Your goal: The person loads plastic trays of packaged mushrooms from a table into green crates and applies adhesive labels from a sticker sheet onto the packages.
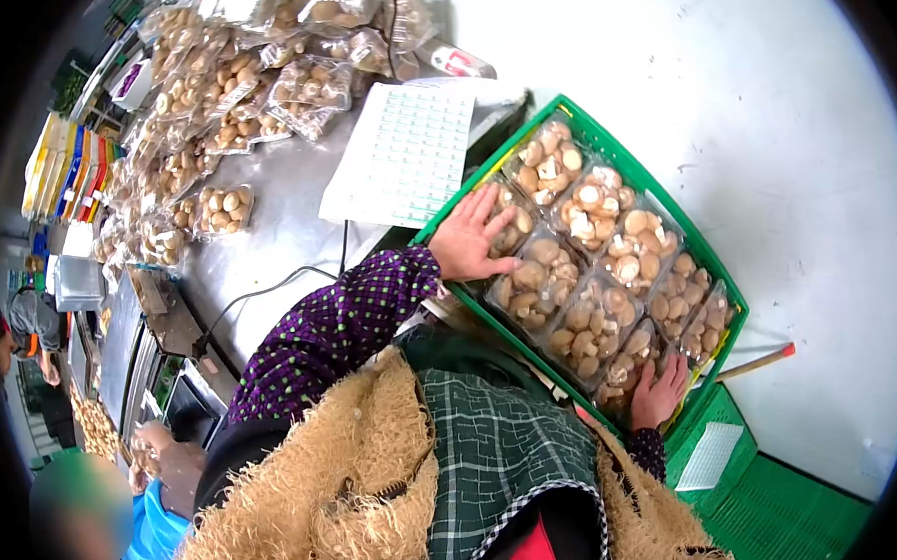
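Note:
A green plastic crate (603, 145) in front of me holds several clear packs of brown mushrooms (588, 210), laid side by side. My left hand (474, 241) rests with its fingers spread over the packs at the crate's left side, its thumb reaching across a mushroom pack (535, 281). At the near right corner my right hand (659, 396) lies on a mushroom pack (628, 369), fingers stretched out and pressed against the film. Neither hand is wrapped round anything.
A sheet of printed labels (408, 147) lies on the steel table (279, 187) beside a heap of packed mushrooms (225, 90). A black cable (269, 288) crosses the table. Green crates (779, 516) stand lower right, near a red-tipped stick (757, 363). A co-worker in blue (154, 538) is at lower left.

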A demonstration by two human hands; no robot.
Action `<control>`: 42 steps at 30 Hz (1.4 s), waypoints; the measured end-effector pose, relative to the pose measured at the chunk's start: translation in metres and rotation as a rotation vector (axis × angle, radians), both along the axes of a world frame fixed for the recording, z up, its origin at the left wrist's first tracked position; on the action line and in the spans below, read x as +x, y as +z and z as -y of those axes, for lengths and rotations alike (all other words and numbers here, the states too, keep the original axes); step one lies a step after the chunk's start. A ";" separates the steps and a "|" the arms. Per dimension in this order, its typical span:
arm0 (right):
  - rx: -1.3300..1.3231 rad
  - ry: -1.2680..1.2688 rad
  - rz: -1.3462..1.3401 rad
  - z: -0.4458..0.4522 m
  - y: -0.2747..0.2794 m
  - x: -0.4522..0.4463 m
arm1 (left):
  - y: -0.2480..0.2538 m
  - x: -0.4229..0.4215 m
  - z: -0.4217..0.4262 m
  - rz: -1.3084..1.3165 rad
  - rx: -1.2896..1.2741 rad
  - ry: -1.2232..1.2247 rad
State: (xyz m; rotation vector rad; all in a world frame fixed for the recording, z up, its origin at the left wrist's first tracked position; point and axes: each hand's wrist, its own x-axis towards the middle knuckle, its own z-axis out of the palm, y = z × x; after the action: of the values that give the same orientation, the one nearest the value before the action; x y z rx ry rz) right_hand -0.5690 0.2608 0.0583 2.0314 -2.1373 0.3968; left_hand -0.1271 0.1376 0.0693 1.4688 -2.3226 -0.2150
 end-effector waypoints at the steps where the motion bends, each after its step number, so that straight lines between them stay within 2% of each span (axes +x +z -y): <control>1: -0.010 0.013 -0.003 0.001 0.000 -0.002 | -0.004 0.002 0.001 0.016 -0.005 -0.021; 3: -0.008 0.024 -0.024 -0.002 0.004 0.001 | 0.003 -0.003 -0.001 0.027 0.001 0.020; 5: 0.008 0.039 -0.009 -0.001 0.011 0.006 | 0.004 -0.001 -0.004 -0.097 -0.054 0.040; 7: 0.004 0.001 -0.029 0.009 0.022 0.015 | 0.015 0.012 -0.012 -0.403 -0.098 0.078; 8: -0.021 0.045 0.003 0.011 0.032 0.027 | 0.043 0.021 -0.027 -0.350 -0.147 0.269; 9: -0.016 0.049 0.007 0.012 0.045 0.044 | 0.037 0.033 -0.041 -0.714 -0.063 0.531; 10: -0.042 0.108 0.097 0.014 0.059 0.066 | 0.022 0.053 -0.046 -0.689 -0.099 0.811; 11: -0.068 0.167 0.188 0.018 0.064 0.086 | 0.005 0.075 -0.050 -0.662 -0.028 1.029; 12: -0.077 0.195 0.306 0.023 0.061 0.104 | -0.042 0.106 -0.051 -0.850 0.030 1.142; 13: -0.080 0.193 0.308 0.027 0.064 0.121 | -0.016 0.113 -0.060 -1.350 0.334 1.138; 15: -0.060 0.352 0.483 0.035 0.076 0.155 | -0.025 0.119 -0.057 -1.540 0.433 1.328; 16: -0.063 0.351 0.481 0.042 0.079 0.170 | -0.033 0.123 -0.052 -1.542 0.434 1.325; 18: 0.002 0.502 0.603 0.056 0.084 0.197 | -0.047 0.133 -0.039 -1.894 0.419 1.229; 19: -0.007 0.502 0.603 0.061 0.087 0.210 | -0.051 0.137 -0.036 -1.896 0.415 1.219; 21: 0.018 0.676 0.560 0.074 0.096 0.232 | -0.042 0.146 -0.027 -1.777 0.293 1.144; 22: 0.001 0.675 0.564 0.083 0.100 0.237 | -0.032 0.156 -0.022 -1.470 0.258 1.232; 23: 0.007 0.787 0.590 0.091 0.105 0.241 | -0.014 0.155 -0.017 -1.386 -0.032 1.116; 24: 0.012 0.901 0.612 0.099 0.112 0.247 | 0.026 0.152 -0.021 -1.398 -0.083 0.938; 25: -0.004 0.897 0.618 0.111 0.121 0.255 | 0.071 0.147 -0.027 -1.399 -0.130 0.758; 27: -0.170 1.013 0.638 0.137 0.148 0.276 | 0.130 0.149 -0.037 -1.261 -0.073 0.427; 30: -0.225 1.133 0.702 0.155 0.207 0.314 | 0.207 0.131 -0.058 -1.228 0.208 0.146; 31: -0.240 1.224 0.712 0.157 0.223 0.327 | 0.223 0.124 -0.063 -1.258 0.290 0.102; 33: -0.264 1.323 0.727 0.157 0.231 0.340 | 0.240 0.112 -0.073 -1.203 0.264 0.076; 34: -0.154 1.361 0.787 0.157 0.228 0.345 | 0.242 0.110 -0.077 -1.148 0.232 0.135; 35: -0.040 1.401 0.849 0.157 0.225 0.344 | 0.248 0.100 -0.078 -0.997 0.134 0.161; 37: -0.039 1.396 0.926 0.150 0.222 0.351 | 0.263 0.100 -0.078 -0.590 -0.167 0.066; 39: 0.152 1.319 1.064 0.145 0.220 0.350 | 0.267 0.103 -0.085 -0.547 -0.146 0.117; 41: 0.146 1.329 1.113 0.140 0.228 0.348 | 0.270 0.106 -0.085 -0.472 -0.320 0.066; 42: 0.234 1.314 1.139 0.138 0.233 0.343 | 0.272 0.104 -0.088 -0.532 -0.241 0.095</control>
State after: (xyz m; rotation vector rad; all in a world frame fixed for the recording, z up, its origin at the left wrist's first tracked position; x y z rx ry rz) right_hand -0.2259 0.1224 0.2914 3.6046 -0.5511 1.8227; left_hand -0.0229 0.2256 0.3411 1.2182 -1.7811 -0.2534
